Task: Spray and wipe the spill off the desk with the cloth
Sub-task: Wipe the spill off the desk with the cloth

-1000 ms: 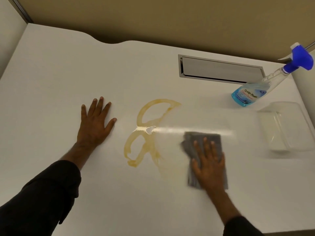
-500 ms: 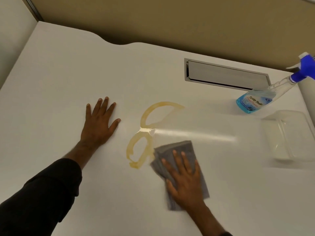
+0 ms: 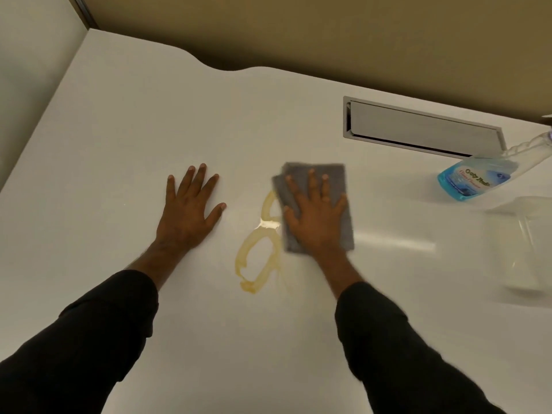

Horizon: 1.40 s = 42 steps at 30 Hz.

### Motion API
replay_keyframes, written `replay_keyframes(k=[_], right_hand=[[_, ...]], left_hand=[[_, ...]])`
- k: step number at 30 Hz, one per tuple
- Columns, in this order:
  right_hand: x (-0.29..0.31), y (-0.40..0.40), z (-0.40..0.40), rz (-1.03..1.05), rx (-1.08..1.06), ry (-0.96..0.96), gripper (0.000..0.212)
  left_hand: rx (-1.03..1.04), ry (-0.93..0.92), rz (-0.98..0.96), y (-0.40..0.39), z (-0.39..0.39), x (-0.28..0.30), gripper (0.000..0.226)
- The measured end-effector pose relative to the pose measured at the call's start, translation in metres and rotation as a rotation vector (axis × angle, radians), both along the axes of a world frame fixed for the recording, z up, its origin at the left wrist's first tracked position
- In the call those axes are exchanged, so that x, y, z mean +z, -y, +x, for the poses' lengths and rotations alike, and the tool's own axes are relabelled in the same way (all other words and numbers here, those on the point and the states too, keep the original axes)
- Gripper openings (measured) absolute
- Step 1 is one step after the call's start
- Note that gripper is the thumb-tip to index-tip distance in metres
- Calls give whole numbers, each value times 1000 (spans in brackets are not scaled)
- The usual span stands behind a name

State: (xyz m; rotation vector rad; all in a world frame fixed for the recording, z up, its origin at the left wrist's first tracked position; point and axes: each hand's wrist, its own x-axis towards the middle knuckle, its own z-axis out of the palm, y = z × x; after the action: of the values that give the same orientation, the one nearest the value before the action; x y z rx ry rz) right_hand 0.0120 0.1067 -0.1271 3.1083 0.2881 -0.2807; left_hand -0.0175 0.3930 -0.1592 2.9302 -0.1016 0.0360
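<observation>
hidden, cropped, blurred

spill (image 3: 258, 258): upper loop partly covered by cloth (image 3: 316, 186). cloth middle hidden under right hand (image 3: 315, 222). spray bottle (image 3: 475, 177): nozzle end cut off at right edge; label text too soft to read. clear container (image 3: 525, 246) blurred, cropped at right. both sleeves run off bottom edge.

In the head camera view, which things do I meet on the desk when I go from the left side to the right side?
left hand → yellow spill → right hand pressing flat on the grey cloth → spray bottle → clear plastic container
</observation>
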Motion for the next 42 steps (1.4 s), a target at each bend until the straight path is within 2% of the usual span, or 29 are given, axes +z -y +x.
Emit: replay_keyframes(k=[4, 7, 10, 13, 16, 20, 26, 29, 32, 36, 39, 42], right_hand=[[-16, 17, -126, 89, 254, 7, 76], [-12, 74, -177, 66, 257, -17, 73], [2, 113, -134, 36, 29, -3, 72], [7, 112, -54, -6, -214, 29, 69], [3, 80, 9, 4, -260, 28, 68], [-3, 33, -3, 35, -38, 18, 65], [-19, 26, -154, 116, 410, 58, 78], [-22, 1, -188, 136, 454, 37, 79], [-19, -38, -154, 191, 348, 32, 79], [-12, -65, -60, 199, 103, 26, 70], [-5, -43, 5, 160, -64, 24, 68], [-3, 10, 31, 84, -140, 11, 68]], left_hand=[[-5, 7, 6, -2, 1, -2, 66], [-4, 20, -3, -2, 2, -5, 66], [-5, 34, 2, -3, 2, -8, 67], [-8, 38, -3, -2, 1, -8, 66], [-5, 23, -4, -1, 1, -5, 66], [-4, 9, 6, -1, 1, -3, 66], [-6, 12, 17, -2, 2, -4, 66], [-2, 2, 16, -1, 2, -4, 67], [-4, 3, -1, -1, 1, -2, 67], [-6, 2, -12, -1, 1, 1, 67], [-3, 1, -13, -1, 0, 1, 66], [-5, 0, -20, -1, 0, 1, 65]])
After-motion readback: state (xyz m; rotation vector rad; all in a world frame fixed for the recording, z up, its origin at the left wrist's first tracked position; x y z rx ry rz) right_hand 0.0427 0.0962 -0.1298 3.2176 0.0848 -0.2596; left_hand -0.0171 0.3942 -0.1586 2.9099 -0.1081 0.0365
